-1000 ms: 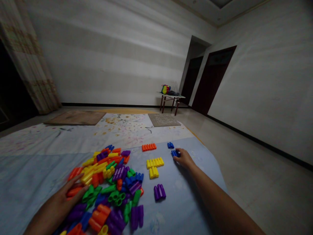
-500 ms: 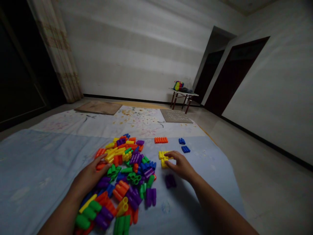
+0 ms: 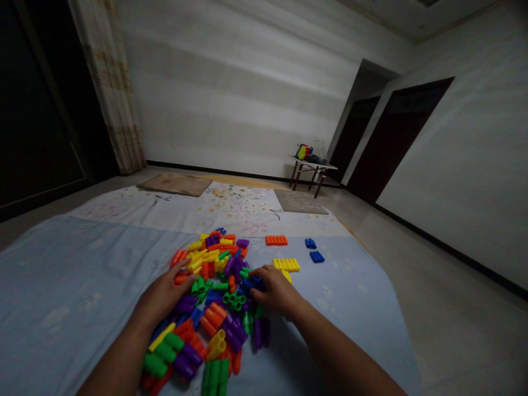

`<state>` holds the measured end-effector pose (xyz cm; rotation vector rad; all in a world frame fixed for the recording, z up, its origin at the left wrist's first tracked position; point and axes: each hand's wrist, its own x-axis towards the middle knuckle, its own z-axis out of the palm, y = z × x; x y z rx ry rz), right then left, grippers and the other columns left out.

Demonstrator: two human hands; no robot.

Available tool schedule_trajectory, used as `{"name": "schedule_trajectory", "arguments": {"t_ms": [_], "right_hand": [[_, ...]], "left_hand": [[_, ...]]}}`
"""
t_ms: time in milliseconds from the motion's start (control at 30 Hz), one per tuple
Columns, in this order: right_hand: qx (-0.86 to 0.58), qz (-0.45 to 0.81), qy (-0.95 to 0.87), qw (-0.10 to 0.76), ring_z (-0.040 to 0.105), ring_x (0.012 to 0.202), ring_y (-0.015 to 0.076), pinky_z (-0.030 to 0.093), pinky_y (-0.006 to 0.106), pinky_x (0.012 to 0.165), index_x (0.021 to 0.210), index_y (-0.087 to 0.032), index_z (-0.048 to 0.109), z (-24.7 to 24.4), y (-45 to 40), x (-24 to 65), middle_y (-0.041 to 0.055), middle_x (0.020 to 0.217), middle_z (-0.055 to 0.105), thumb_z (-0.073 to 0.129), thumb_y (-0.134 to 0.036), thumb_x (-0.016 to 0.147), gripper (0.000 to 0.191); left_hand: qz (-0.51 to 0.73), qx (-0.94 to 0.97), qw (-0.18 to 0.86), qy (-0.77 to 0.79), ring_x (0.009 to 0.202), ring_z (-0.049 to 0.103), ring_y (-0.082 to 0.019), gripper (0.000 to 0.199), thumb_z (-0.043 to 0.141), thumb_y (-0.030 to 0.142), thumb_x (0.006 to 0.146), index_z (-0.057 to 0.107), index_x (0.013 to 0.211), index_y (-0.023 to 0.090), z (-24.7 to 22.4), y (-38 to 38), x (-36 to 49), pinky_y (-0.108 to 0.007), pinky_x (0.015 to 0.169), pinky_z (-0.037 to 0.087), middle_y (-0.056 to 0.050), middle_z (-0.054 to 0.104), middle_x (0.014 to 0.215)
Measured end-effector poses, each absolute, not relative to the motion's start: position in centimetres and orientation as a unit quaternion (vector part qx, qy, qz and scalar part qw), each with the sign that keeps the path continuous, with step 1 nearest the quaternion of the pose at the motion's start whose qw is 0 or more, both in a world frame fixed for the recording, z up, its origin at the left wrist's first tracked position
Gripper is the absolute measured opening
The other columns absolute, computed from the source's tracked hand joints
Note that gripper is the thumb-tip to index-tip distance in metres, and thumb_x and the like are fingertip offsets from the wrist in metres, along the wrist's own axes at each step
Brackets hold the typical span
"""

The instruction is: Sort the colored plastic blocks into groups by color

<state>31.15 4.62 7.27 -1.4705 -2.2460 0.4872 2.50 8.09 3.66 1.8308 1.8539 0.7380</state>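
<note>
A heap of plastic bullet-shaped building blocks (image 3: 214,319), in orange, green, purple, yellow and blue, lies on the cloth in front of me. My left hand (image 3: 165,294) rests at the heap's left side, thumb and fingers spread, touching orange and yellow blocks. At the right edge of the heap is my right hand (image 3: 274,289), its thumb and index finger apart over blue blocks (image 3: 246,286). Beyond that hand a row of yellow blocks (image 3: 286,265) stands on the cloth; another yellow block (image 3: 286,276) is partly covered by the hand.
An orange row (image 3: 276,240) and two small blue groups (image 3: 311,243) lie to the right of the heap. Farther off are a brown board (image 3: 175,183) and a grey patterned mat (image 3: 301,202). A small table (image 3: 313,163) with a colourful bag stands by the wall.
My right hand has moved left from the yellow blocks to the heap's right edge. The yellow row is uncovered now. My left hand stays at the heap; the view has shifted slightly.
</note>
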Motion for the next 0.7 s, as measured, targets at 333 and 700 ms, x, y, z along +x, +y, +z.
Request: {"name": "schedule_trajectory", "arguments": {"t_ms": [333, 700], "right_hand": [[-0.505, 0.319, -0.739, 0.312, 0.058, 0.087, 0.0153, 0.044, 0.027, 0.071, 0.109, -0.021, 0.059, 7.1, 3.4, 34.6, 0.0028, 0.1, 0.064, 0.059, -0.016, 0.07, 0.039], [-0.423, 0.254, -0.8, 0.342, 0.054, 0.091, 0.0152, 0.043, 0.03, 0.081, 0.111, -0.023, 0.058, 8.8, 1.3, 33.3, 0.0033, 0.1, 0.062, 0.058, -0.014, 0.072, 0.04]], "left_hand": [[0.27, 0.665, 0.207, 0.665, 0.096, 0.062, -0.023, 0.064, 0.044, 0.058, 0.073, 0.05, 0.123, 0.02, 2.9, 8.6, 2.2, -0.031, 0.082, 0.048, -0.006, 0.065, 0.11], [0.25, 0.773, 0.08, 0.577, 0.119, 0.045, -0.029, 0.052, 0.046, 0.053, 0.075, 0.055, 0.12, 0.027, 9.5, 5.0, 7.5, -0.048, 0.101, 0.032, -0.005, 0.055, 0.126]]}}
